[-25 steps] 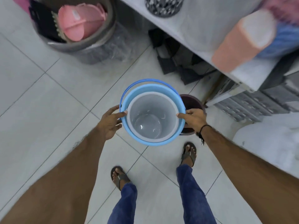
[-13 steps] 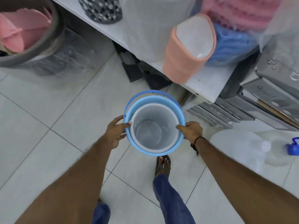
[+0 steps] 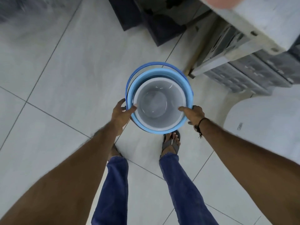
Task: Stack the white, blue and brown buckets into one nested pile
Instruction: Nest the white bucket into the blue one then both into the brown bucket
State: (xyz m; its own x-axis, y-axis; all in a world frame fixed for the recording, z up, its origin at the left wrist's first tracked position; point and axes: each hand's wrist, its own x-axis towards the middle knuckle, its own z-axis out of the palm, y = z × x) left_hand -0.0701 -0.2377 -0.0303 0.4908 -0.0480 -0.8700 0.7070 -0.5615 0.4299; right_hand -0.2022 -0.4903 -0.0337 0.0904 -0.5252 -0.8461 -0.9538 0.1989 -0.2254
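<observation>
While you hold the round white plastic bucket (image 3: 154,101) nested in the light-blue plastic bucket (image 3: 186,83) above the tiled floor (image 3: 56,78), left hand (image 3: 121,113) and right hand (image 3: 194,115) pinch opposite rims. Light, stiff, probably slick: grip the rims. Count: one white, one blue; brown bucket not seen.

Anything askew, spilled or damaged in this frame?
Nothing stands out. The white bucket sits nested in the blue bucket, held level by the left hand and right hand. The brown bucket isn't in view.
</observation>
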